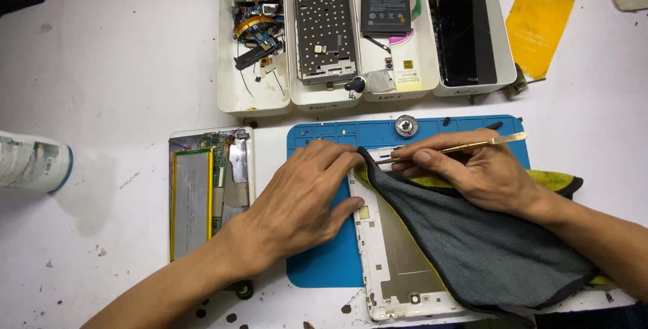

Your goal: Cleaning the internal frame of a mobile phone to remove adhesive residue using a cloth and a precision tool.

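My left hand [304, 194] lies flat on the blue work mat [317, 268], its fingers pressing the edge of a white tablet back cover [395, 268] and the corner of a grey and yellow cloth [486, 248]. The cloth drapes over the right part of the cover. My right hand [479, 170] rests on the cloth and grips a thin brass pry tool [472, 144], whose tip touches the cover's top edge.
An opened tablet body [202, 194] with a silver battery lies left of the mat. Several white trays [256, 93] at the back hold circuit boards, a metal frame, a black battery and a dark screen. A yellow sheet [540, 22] lies at back right, a bottle [30, 160] at far left.
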